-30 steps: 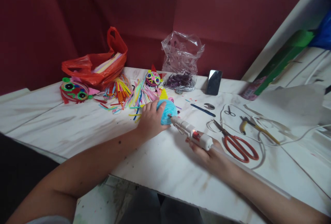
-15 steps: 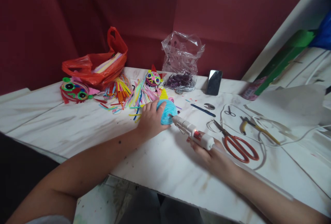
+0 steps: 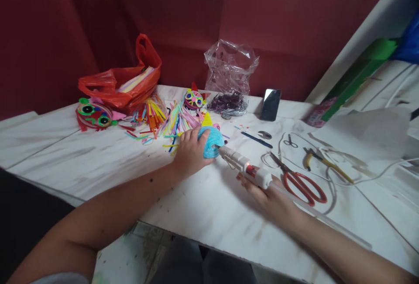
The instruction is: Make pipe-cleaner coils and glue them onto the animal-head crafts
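My left hand (image 3: 192, 149) is closed around the left side of a round light-blue coiled piece (image 3: 213, 143) that looks wound from pipe cleaner. A yellow cone-like tip (image 3: 207, 119) shows at its upper edge. In my right hand (image 3: 262, 192) is a white hot glue gun (image 3: 244, 166), its small red light glowing and a long clear glue stick (image 3: 327, 219) trailing from its back. The gun's nozzle points left and meets the centre of the blue coil, or nearly so. Fingers on the far side of both things are hidden.
Behind my left hand lie cut pipe cleaners (image 3: 178, 120), a colourful animal face (image 3: 194, 99) and another face (image 3: 94, 114) beside a red plastic bag (image 3: 121, 85). To the right are orange-handled scissors (image 3: 303, 185), yellow-handled pliers (image 3: 327, 164), a white cord (image 3: 386, 172) and a phone (image 3: 270, 105).
Hardly anything differs. The glue gun in my right hand has shifted very slightly, its nozzle still at the blue coil. My left hand holds its place.
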Tool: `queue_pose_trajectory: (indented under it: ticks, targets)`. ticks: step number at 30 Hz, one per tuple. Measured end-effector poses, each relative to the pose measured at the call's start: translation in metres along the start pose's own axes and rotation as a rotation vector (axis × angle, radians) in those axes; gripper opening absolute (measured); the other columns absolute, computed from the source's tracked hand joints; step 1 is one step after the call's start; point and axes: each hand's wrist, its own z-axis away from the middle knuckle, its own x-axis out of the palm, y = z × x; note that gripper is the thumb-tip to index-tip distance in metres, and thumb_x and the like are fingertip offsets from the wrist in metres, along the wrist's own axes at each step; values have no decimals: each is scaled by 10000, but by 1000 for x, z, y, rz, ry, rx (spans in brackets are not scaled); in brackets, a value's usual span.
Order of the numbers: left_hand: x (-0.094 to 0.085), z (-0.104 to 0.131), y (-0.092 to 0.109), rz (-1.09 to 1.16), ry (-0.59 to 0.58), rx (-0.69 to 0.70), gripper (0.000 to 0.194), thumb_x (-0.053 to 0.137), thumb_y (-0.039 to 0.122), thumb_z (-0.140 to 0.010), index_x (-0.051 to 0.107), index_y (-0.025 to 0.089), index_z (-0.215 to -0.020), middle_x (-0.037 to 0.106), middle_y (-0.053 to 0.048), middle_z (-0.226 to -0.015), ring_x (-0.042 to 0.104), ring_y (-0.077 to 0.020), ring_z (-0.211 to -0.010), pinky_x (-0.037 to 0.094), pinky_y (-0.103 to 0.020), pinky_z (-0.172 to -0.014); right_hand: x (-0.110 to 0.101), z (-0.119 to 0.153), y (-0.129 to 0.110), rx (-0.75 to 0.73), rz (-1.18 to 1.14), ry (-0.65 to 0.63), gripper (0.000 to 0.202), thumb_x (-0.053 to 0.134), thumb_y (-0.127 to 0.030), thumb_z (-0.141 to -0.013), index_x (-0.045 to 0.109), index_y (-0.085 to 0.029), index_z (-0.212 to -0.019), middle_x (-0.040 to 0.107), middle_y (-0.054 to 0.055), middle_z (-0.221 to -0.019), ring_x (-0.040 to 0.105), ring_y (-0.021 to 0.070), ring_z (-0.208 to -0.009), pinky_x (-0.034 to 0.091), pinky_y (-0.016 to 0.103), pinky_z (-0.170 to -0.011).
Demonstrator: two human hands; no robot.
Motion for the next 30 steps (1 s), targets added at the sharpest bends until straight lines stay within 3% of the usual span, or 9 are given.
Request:
queue_pose_trajectory:
  ticks: [15, 21, 30]
  targets:
    - [1, 0, -1, 9, 1, -5, 810, 642, 570, -623, 397, 166, -1280, 446, -174, -1272, 426, -335, -1125, 312, -456, -947, 3, 1, 6, -38, 24, 15, 123, 494, -290, -807, 579, -207, -777, 607, 18, -652, 578, 168, -612, 478, 258, -535]
    - [1, 0, 0, -3, -1, -8, 819, 670, 542, -604, 407, 156, -1276, 435, -175, -1282, 420, -336, -1129, 312, -449, -956, 5, 1, 11, -29, 25, 33, 113, 494, -281, -812, 564, -197, -785, 630, 33, -725, 592, 175, -666, 481, 265, -583]
    - [0, 0, -1, 4, -13, 7, 813, 656, 551, -617, 392, 164, -1283, 440, -177, -1283, 422, -335, -1138, 309, -457, -955, 0, -1, -6, -1, 0, -38, 170, 464, -309, -837, 558, -199, -748, 590, 15, -661, 553, 159, -614, 459, 260, -558]
